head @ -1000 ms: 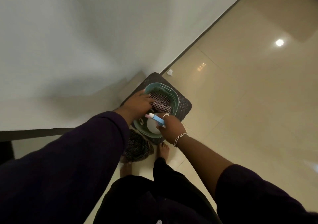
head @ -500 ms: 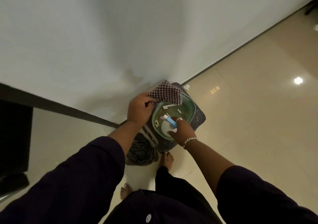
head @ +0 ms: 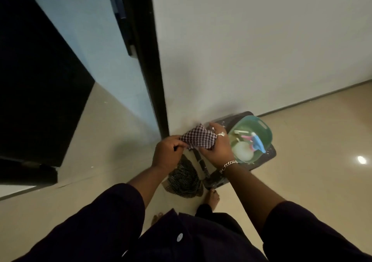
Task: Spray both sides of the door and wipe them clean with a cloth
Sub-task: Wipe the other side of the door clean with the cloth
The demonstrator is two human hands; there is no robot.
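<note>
Cloth out of basket now. Checkered cloth (head: 198,139) stretched between both hands: left hand (head: 168,152) pinching one edge, right hand (head: 216,148) gripping other. Let go of spray bottle (head: 255,143), back in green basket (head: 261,127) just right of right hand. Door frame (head: 150,60) up-left, unsprayed I guess. Wiping can't start before spraying.

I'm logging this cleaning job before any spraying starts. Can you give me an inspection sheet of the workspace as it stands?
Surface: glossy beige tiled floor.
Job's things: checked cloth held in both hands; spray bottle lies in the green basin; dark door edge to the left.
Clutter: second patterned cloth on the floor beside a dark stool under the basin.
Grippers: left hand and right hand both grip the checked cloth.
Cables: nothing seen.
Surroundings: pale wall.
</note>
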